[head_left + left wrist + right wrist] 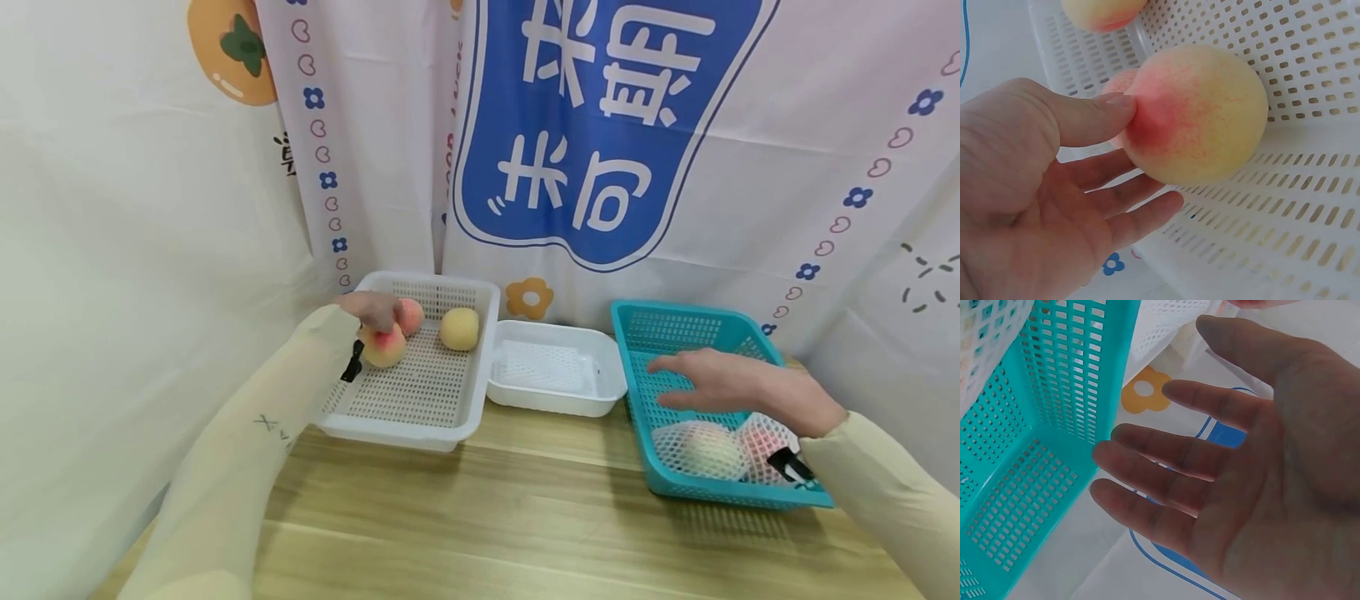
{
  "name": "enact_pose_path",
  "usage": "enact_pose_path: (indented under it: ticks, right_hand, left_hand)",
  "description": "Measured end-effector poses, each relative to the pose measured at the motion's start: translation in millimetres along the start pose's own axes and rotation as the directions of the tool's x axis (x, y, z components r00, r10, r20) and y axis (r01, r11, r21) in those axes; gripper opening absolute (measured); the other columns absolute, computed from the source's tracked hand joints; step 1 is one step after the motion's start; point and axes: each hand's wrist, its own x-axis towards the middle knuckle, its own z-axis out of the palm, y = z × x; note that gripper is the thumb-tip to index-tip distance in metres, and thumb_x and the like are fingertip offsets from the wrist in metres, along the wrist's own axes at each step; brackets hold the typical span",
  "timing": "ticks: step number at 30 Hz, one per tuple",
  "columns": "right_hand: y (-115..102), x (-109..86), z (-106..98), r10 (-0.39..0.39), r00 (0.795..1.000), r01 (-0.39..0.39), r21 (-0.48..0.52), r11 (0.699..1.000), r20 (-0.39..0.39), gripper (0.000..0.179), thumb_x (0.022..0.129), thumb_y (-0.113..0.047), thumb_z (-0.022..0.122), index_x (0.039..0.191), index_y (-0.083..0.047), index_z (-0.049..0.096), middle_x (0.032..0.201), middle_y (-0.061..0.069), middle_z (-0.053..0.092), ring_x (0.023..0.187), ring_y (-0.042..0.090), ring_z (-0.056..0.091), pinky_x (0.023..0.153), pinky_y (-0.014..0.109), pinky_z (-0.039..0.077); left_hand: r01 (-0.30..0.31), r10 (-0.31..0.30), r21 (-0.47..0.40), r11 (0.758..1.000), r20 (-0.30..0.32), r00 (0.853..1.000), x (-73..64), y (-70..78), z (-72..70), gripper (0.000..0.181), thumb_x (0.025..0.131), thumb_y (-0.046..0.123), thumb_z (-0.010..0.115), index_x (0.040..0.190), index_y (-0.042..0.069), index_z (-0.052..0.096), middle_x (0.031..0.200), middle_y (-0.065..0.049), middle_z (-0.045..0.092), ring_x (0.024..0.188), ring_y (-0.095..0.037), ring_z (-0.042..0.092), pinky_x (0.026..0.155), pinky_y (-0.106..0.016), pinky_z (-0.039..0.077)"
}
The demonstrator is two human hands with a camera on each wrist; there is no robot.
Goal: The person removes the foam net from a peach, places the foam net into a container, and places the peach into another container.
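Note:
My left hand (372,310) is inside the white basket (420,437) at the left and holds a yellow peach with a red blush (1204,119). In the left wrist view, its thumb presses the red patch while the other fingers lie behind and below the fruit. A pinker peach (410,317) sits just behind the held one, and a yellow peach (459,329) lies farther right in that basket. My right hand (708,382) hovers over the teal basket (651,467) with fingers spread and nothing in them. Beneath it lie two peaches in white foam nets (701,450).
Between the two baskets stands a shallow white tray (551,403) with a perforated base. All three stand on a wooden table (480,517). A printed white curtain (382,167) hangs close behind them, and pale walls of cloth flank both sides.

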Motion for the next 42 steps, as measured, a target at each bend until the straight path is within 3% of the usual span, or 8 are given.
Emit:
enact_pose_path:
  ticks: [5, 12, 16, 20, 31, 36, 42]
  right_hand:
    - [3.1, -1.6, 5.2, 0.004, 1.0, -0.004, 0.022, 1.0, 0.024, 0.062, 0.092, -0.046, 0.063, 0.14, -0.01, 0.051, 0.141, 0.02, 0.054, 0.127, 0.042, 0.053, 0.097, 0.058, 0.049]
    - [9.0, -1.1, 14.6, 0.0, 0.998, -0.001, 0.022, 1.0, 0.058, 0.062, 0.089, -0.045, 0.068, 0.137, -0.008, 0.054, 0.139, 0.019, 0.056, 0.127, 0.042, 0.052, 0.096, 0.056, 0.05]
    - [12.4, -2.3, 18.7, 0.0, 0.998, -0.001, 0.023, 1.0, 0.059, 0.061, 0.089, -0.044, 0.068, 0.137, -0.008, 0.054, 0.139, 0.019, 0.056, 0.127, 0.043, 0.051, 0.097, 0.058, 0.048]
    - [15.6, -2.7, 22.5, 0.014, 0.997, -0.017, 0.038, 0.999, 0.076, 0.061, 0.089, -0.042, 0.069, 0.137, -0.007, 0.054, 0.139, 0.02, 0.055, 0.127, 0.044, 0.051, 0.098, 0.06, 0.047]
    - [22.7, -1.9, 37.4, 0.032, 0.993, -0.04, 0.069, 0.997, 0.115, 0.062, 0.086, -0.038, 0.073, 0.136, -0.006, 0.054, 0.138, 0.018, 0.056, 0.127, 0.044, 0.051, 0.097, 0.059, 0.047]
    - [25.5, -3.0, 43.9, 0.049, 0.991, -0.058, 0.071, 0.996, 0.122, 0.061, 0.084, -0.038, 0.075, 0.134, -0.009, 0.056, 0.137, 0.017, 0.057, 0.126, 0.044, 0.051, 0.096, 0.06, 0.047]
    - [27.1, -2.5, 52.2, 0.092, 0.986, -0.105, 0.088, 0.991, 0.14, 0.062, 0.081, -0.039, 0.077, 0.133, -0.012, 0.057, 0.137, 0.016, 0.057, 0.127, 0.044, 0.049, 0.098, 0.064, 0.044]
  left_hand:
    - [-0.09, 0.094, 0.126, 0.988, -0.019, 0.995, -5.5, 2.6, -0.1, 0.039, 0.094, 0.011, 0.058, 0.133, 0.012, 0.056, 0.137, -0.018, 0.047, 0.12, -0.033, 0.046, 0.103, -0.051, 0.045]
    - [-0.114, 0.12, 0.184, 0.976, -0.025, 0.992, -15.1, 6.6, -0.8, 0.04, 0.094, 0.025, 0.064, 0.131, 0.013, 0.055, 0.138, -0.015, 0.049, 0.127, -0.032, 0.043, 0.111, -0.057, 0.036]
    - [-0.174, 0.191, 0.306, 0.936, -0.027, 0.981, -21.8, 9.3, -4.1, 0.045, 0.097, 0.034, 0.057, 0.134, 0.009, 0.053, 0.139, -0.017, 0.051, 0.127, -0.033, 0.047, 0.107, -0.056, 0.04]
    - [-0.254, 0.292, 0.399, 0.881, -0.034, 0.956, -31.9, 14.1, -8.6, 0.049, 0.098, 0.038, 0.051, 0.134, 0.005, 0.053, 0.136, -0.019, 0.054, 0.124, -0.034, 0.051, 0.102, -0.054, 0.044]
    - [-0.326, 0.363, 0.401, 0.856, -0.016, 0.932, -57.6, 24.0, -13.5, 0.04, 0.099, 0.041, 0.05, 0.128, 0.014, 0.058, 0.133, -0.012, 0.057, 0.119, -0.028, 0.052, 0.1, -0.05, 0.046]
    - [-0.4, 0.433, 0.401, 0.824, 0.01, 0.901, -71.5, 29.2, -15.1, 0.041, 0.1, 0.039, 0.05, 0.13, 0.012, 0.057, 0.134, -0.013, 0.057, 0.122, -0.029, 0.053, 0.101, -0.05, 0.046]
    - [-0.433, 0.475, 0.419, 0.798, 0.004, 0.88, -81.3, 32.4, -13.2, 0.035, 0.099, 0.036, 0.051, 0.125, 0.014, 0.06, 0.133, -0.013, 0.059, 0.123, -0.031, 0.054, 0.1, -0.05, 0.047]
